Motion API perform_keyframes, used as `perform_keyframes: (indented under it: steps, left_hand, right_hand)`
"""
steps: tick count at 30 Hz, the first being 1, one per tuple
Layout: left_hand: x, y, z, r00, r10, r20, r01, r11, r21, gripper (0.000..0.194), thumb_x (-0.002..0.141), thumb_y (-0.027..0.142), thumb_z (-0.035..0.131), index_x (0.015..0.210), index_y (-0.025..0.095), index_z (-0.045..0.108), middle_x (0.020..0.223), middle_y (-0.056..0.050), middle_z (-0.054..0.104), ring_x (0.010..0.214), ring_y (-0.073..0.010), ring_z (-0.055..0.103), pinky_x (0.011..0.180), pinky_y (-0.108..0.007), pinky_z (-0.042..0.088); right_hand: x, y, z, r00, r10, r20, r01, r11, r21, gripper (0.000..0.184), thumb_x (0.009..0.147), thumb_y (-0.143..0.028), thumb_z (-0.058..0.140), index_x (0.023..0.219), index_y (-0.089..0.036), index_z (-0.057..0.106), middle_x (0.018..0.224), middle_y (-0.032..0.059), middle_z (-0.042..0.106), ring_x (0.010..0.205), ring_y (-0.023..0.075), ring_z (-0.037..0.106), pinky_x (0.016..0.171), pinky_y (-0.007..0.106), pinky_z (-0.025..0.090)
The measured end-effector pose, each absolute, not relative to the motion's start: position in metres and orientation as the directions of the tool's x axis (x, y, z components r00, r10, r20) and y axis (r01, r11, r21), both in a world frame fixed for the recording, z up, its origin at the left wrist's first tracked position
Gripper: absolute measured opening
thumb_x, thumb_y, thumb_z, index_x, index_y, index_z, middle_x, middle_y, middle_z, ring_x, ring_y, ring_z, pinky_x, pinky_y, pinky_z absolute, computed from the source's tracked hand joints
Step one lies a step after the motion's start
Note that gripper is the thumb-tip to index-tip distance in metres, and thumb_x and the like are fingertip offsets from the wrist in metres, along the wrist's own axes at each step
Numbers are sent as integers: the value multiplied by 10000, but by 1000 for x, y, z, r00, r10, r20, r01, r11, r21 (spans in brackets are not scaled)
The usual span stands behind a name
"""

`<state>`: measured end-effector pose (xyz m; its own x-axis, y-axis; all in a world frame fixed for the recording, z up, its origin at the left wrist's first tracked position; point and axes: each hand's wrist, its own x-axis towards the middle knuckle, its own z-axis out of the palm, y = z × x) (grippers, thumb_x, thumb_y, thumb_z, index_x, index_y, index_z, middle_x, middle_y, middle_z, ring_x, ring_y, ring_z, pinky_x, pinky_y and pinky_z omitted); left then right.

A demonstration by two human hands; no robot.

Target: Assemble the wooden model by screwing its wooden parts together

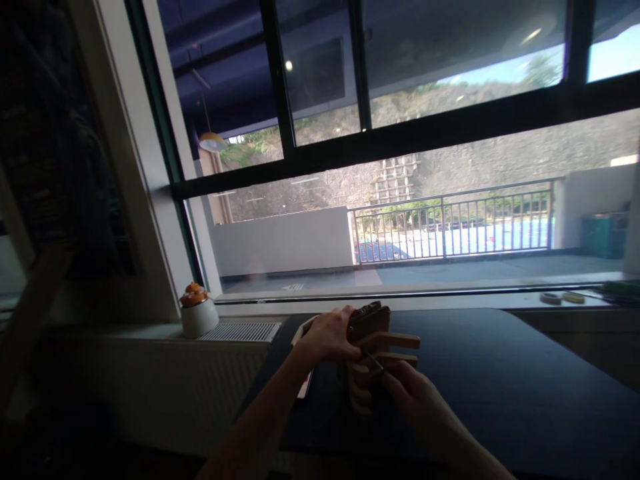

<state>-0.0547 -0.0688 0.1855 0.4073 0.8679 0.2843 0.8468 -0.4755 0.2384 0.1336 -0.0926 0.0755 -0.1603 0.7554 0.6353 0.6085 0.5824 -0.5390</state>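
Wooden piece with curved prongs [383,341], one, toward the worktop's [490,380] far left corner.
Left hand [330,337] clasping its left side; right hand [411,388] pinching a slim metal tool [374,361] at the prongs.

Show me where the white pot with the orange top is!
In the head view, the white pot is on the left, on the ledge beside the slatted grille, left of the dark table.

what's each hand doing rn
Left hand: closed, holding the brown wooden object.
Right hand: closed, pinching a thin tool.
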Motion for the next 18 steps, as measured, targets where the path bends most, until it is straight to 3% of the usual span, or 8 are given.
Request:
perform_keyframes:
  steps: [3,6,9,12,14,16,18]
  left_hand:
    - [-55,-68,184,420,857,298,842,-490,223,633,578,392,718,1160,236,524,991,-45,638,850,-249,620,721,-308,483]
    - [-55,-68,184,419,863,284,847,-484,219,644,576,397,721,1166,242,517,985,-41,637,841,-247,620,713,-306,483]
    - [-55,-68,184,399,875,274,856,-462,231,647,573,407,727,1162,240,517,982,-44,637,841,-253,626,697,-304,483]
    - [-55,-68,184,398,874,279,854,-464,236,648,575,410,727,1163,239,515,997,-51,635,859,-264,630,716,-314,483]
    - [-54,-69,184,404,870,283,851,-471,233,637,579,412,721,1157,238,515,1000,-53,634,865,-267,630,724,-317,482]
    - [-54,-70,183,403,866,295,851,-473,227,623,579,403,717,1144,236,518,994,-54,634,864,-266,627,719,-314,480]
    - [-52,-71,182,402,860,313,852,-477,217,605,576,385,713,1129,231,522,985,-56,632,857,-262,623,713,-310,478]
  right_hand:
    - [135,-86,76,-228,789,570,517,595,-616,410,935,-341,327,773,-169,662,501,-1,642,395,143,584,370,225,398]
    - [138,-92,82,-251,797,550,511,592,-624,287,911,-341,404,957,-200,651,719,24,722,600,182,675,492,250,467]
    - [139,-104,88,-239,733,637,685,593,-424,269,841,-198,469,1087,-243,569,936,35,724,699,192,693,536,252,451]
    - [135,-111,87,-317,581,750,787,602,-134,254,829,-94,423,999,-214,569,903,50,711,570,145,660,460,225,372]
    - [132,-112,84,-340,538,771,802,594,-62,203,853,-98,415,919,-200,577,807,46,702,516,131,636,437,223,340]
    - [130,-111,84,-295,588,753,800,584,-142,181,863,-128,421,896,-205,582,735,32,696,502,139,632,441,227,345]
    - [129,-109,84,-214,693,688,728,583,-360,173,867,-185,432,923,-219,593,742,27,707,570,168,656,490,243,397]
